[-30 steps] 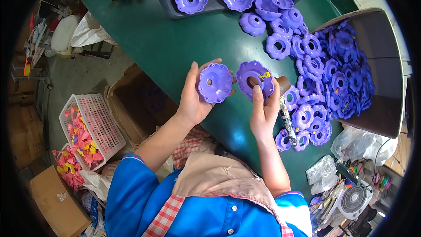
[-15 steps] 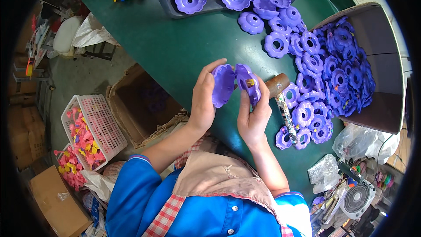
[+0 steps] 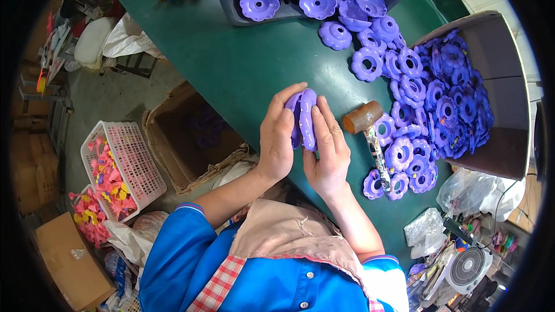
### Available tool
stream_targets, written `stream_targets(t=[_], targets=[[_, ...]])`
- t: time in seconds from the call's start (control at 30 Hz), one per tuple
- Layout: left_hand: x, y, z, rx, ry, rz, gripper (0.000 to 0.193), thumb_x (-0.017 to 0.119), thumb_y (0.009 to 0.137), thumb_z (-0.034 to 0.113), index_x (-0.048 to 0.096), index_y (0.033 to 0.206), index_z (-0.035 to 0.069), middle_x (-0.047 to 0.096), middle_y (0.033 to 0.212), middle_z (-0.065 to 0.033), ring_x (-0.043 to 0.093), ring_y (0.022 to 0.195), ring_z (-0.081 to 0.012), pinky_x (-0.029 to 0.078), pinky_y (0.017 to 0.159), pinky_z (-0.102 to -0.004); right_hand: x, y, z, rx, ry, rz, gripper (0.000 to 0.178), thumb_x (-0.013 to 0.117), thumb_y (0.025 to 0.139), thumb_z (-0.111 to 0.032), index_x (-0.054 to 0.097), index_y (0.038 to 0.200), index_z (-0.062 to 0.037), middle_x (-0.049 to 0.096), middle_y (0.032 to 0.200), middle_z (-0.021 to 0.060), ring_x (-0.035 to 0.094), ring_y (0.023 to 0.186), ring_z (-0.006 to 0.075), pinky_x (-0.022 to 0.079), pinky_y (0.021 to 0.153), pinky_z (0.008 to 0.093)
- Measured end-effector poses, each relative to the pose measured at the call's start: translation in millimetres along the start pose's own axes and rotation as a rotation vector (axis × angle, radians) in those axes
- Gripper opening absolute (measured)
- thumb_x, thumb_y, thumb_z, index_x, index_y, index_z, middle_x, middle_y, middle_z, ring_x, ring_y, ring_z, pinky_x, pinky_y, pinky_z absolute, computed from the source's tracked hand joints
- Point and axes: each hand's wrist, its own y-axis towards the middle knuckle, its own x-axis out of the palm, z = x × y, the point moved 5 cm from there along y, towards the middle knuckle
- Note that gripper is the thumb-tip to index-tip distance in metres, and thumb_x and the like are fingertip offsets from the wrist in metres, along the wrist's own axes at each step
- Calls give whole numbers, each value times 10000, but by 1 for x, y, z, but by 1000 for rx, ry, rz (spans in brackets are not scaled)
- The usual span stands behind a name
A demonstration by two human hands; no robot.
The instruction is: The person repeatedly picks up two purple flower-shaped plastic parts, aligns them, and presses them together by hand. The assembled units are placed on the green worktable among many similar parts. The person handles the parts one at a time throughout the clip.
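"While both hands meet mid-frame, what's in them?"

"Two purple plastic pieces, scalloped, on edge, facing each other: left piece (image 3: 295, 131), right piece (image 3: 307, 122). Dark gap near the top; can't tell if the rims touch lower down."

"Fingers?"

"Left hand (image 3: 276, 141): curled round its piece, thumb against the side, clamped on. Right hand (image 3: 328, 153): fingers close together along the outer face of the other, thumb below, clamped too. Pair's pressed between the hands, over the near edge of the green table (image 3: 260, 55)."

"Nearest stuff?"

"Mallet (image 3: 363, 118), brown head, patterned handle, just right of the right hand. Handle runs down among loose purple rings (image 3: 400, 153)."

"Rest, quick."

"Right edge: cardboard box (image 3: 502, 75), open toward the table, heaped with purple rings. Top: dark crate (image 3: 224, 1), purple dishes inside. Left: white basket (image 3: 143, 167), pink and yellow bits. Between that and the left forearm, a brown carton (image 3: 163, 134), dim purple shapes in it, too dark to sort. Lower right: fan (image 3: 468, 264), beside clutter."
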Motion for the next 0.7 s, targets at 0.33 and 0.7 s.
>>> stream_targets(t=[0.33,0.7], targets=[[-3,-7,-21,123,40,-66,497,512,1095,340,559,1435,-19,598,1375,-190,604,1240,-284,466,1087,-406,-11,-8,-3,76,163,-235,807,675,734,25,525,1526,62,429,1589,393,499,1453,541,480,1178,528],[-28,10,-55,396,984,-191,928,992,642,343,589,1433,73,581,1408,-159,543,1302,-393,428,1116,-531,-93,-59,123,371,-562,-182,448,799,817,-15,670,1247,-7,659,1075,158,647,972,353,485,880,485]])
